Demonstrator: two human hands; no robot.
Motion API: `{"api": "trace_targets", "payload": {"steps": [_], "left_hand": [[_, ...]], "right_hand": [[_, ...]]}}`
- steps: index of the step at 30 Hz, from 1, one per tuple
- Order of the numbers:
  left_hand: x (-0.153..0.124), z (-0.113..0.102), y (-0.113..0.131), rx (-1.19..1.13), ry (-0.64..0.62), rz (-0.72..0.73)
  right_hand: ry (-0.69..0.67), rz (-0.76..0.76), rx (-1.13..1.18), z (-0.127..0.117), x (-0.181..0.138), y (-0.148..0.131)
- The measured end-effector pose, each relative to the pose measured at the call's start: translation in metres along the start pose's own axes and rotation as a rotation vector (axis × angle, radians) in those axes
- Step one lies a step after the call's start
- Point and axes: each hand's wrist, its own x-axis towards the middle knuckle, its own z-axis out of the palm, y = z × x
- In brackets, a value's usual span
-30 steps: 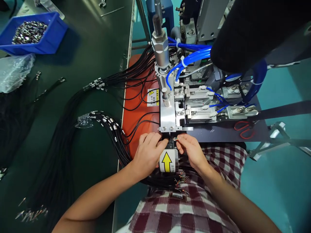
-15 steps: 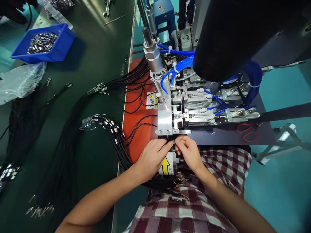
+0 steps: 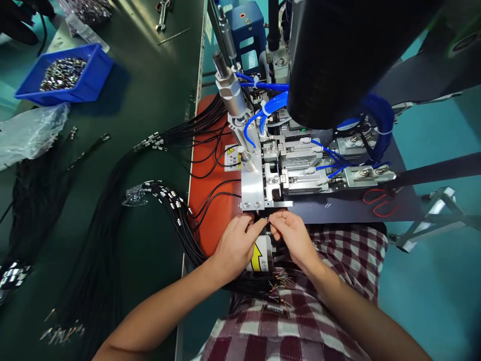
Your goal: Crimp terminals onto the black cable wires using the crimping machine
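My left hand [image 3: 237,244] and my right hand [image 3: 291,235] meet just below the front of a small press machine [image 3: 263,175]. Both pinch a tiny metal cable end [image 3: 267,220] between their fingertips. Under the hands sits a white cylinder with a yellow arrow label [image 3: 260,254]. Thin wires with coloured stripped tips [image 3: 280,287] lie across my checked shirt below the hands.
Bundles of black cables with metal ends [image 3: 165,193] spread over the dark green bench and the orange mat [image 3: 214,210]. A blue bin of metal parts [image 3: 65,75] and a plastic bag [image 3: 30,133] lie far left. Red scissors [image 3: 378,203] rest on the right.
The view has shifted slightly down and left. My hands have drawn closer together, the fingertips now pinching the small metal end between them below the machine's plate.
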Motion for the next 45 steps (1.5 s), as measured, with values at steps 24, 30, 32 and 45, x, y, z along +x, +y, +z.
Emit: {"api": "trace_targets", "payload": {"steps": [24,30,32,45], "left_hand": [[-0.006,0.004,-0.005,-0.154,0.124,0.005],[-0.006,0.004,-0.005,-0.129,0.141,0.022],[-0.006,0.004,-0.005,-0.116,0.128,0.027],[-0.006,0.005,-0.006,-0.034,0.065,0.030]], "right_hand": [[0.060,-0.360,-0.390,-0.008,-0.008,0.008],[-0.090,-0.071,-0.038,-0.012,-0.003,0.009],[-0.077,-0.116,-0.068,-0.012,-0.003,0.009],[0.165,-0.041,-0.019,0.009,0.002,0.008]]}}
